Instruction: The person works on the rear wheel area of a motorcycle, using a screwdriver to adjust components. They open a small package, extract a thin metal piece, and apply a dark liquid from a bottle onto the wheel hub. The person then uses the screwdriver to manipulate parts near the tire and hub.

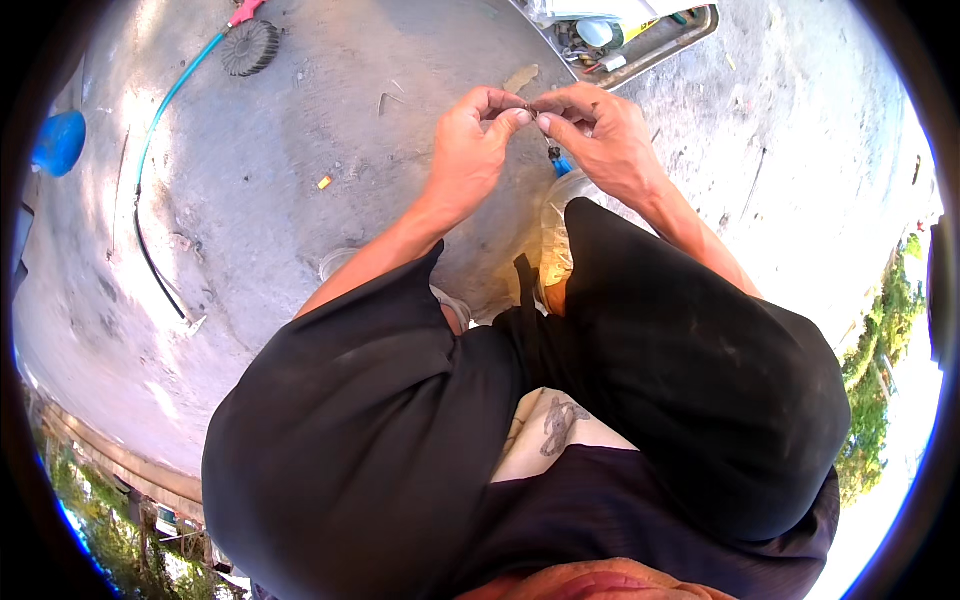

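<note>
Near the upper middle of the head view, my left hand (472, 150) and my right hand (605, 140) meet, thumbs and forefingers pinched on a small dark piece (532, 110), too small to name. A thin stem runs down from it to a dark fitting with a blue part (560, 163). Below that, partly behind my right knee, stands a clear container (553, 225) with yellowish colour low in it.
A metal tray (665, 52) of assorted items lies on the concrete floor (260, 240) beyond my hands. At the left are a hose (160, 120) with a pink end, a black ribbed disc (250, 48) and a blue plastic object (60, 145).
</note>
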Demonstrator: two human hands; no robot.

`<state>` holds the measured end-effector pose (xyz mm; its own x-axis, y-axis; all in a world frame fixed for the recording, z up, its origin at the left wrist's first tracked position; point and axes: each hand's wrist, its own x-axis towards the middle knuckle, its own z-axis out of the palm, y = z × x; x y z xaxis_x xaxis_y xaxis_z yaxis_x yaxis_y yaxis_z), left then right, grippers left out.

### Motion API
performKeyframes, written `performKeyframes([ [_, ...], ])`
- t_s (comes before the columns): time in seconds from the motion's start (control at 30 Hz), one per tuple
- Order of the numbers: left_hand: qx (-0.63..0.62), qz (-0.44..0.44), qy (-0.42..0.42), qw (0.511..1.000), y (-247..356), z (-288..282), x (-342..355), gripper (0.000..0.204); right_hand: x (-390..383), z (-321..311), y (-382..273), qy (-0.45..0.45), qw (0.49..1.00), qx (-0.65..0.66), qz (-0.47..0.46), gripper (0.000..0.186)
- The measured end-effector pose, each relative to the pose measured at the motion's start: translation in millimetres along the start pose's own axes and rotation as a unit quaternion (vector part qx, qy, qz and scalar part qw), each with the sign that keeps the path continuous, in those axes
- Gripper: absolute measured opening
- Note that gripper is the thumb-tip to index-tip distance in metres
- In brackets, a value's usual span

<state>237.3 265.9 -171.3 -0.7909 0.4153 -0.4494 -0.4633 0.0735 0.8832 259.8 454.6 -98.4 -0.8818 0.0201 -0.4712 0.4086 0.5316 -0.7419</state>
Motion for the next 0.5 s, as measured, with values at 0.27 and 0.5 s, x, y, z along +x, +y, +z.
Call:
performKeyframes([
  [0.27, -0.072, -0.014, -0.004, 0.997, -4, 2, 5, 0.018, 13, -5, 6, 0.003, 0.998, -0.036, -0.053, 0.021],
  [0.5, -0.010, -0.003, 0.008, 1.000, 0, 0, 3, 0.019, 16, -4, 5, 0.001, 0.992, -0.082, -0.090, 0.019],
])
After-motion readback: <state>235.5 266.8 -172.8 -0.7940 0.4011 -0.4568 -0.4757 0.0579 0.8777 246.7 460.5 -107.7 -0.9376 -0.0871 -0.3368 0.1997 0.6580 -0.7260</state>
